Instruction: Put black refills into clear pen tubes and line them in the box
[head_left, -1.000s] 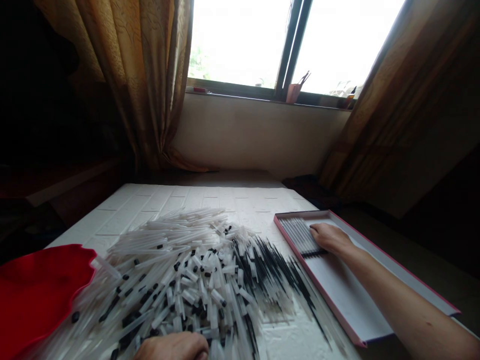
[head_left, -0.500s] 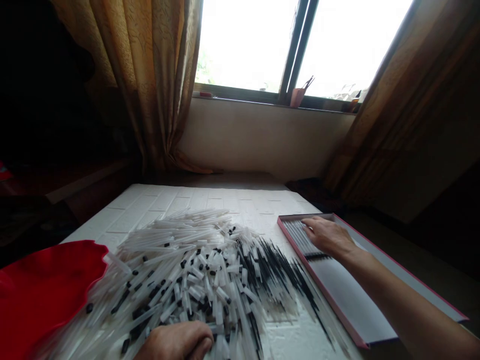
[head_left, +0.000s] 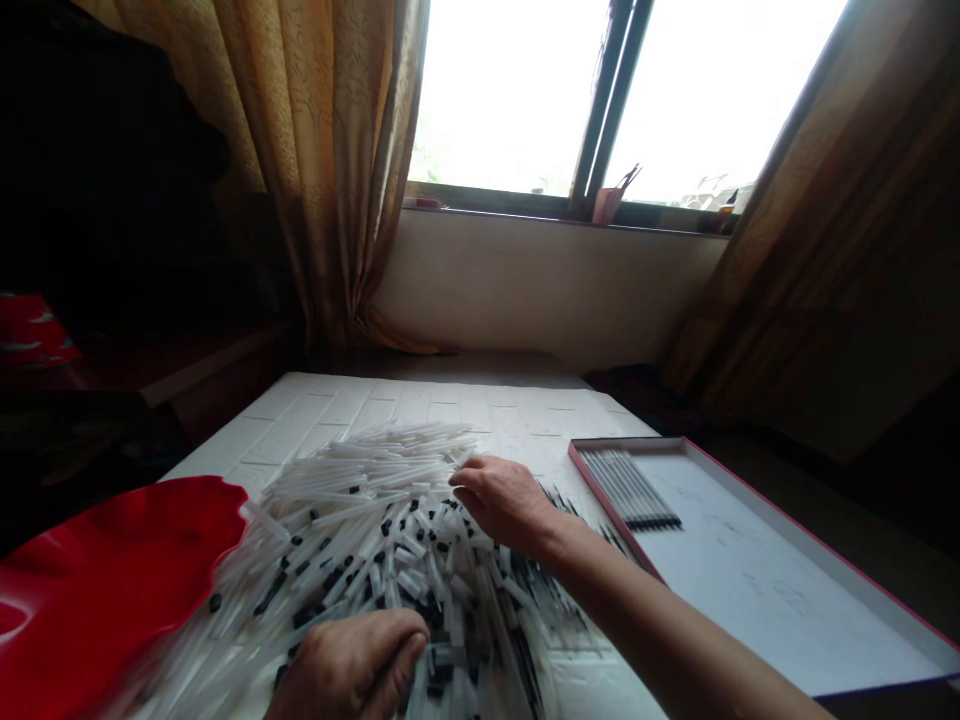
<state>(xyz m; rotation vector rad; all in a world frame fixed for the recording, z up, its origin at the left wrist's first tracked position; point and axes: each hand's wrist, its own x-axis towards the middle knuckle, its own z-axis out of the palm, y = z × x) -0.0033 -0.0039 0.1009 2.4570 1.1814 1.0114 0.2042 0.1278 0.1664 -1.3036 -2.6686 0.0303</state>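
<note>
A heap of loose pen parts covers the white table: clear pen barrels, short translucent caps, small black plugs and thin black refills. My right hand hovers over the far right part of the heap, beside the barrel ends, fingers bent with a gap at the thumb; nothing shows in it. At the near edge, my left hand is closed, thumb against forefinger, over the caps; whatever it may hold is hidden. In a shallow pink-edged box lid on the right lies a row of assembled pens, black ends toward me.
A red scalloped basin stands at the left, touching the heap. Behind the table are a wall and a window, with a pink cup of sticks on the sill. Curtains hang at both sides.
My right hand has left the pens in the box lid and moved left over the heap, baring the row of pens. The left hand stays low and closed. The view has shifted slightly.
</note>
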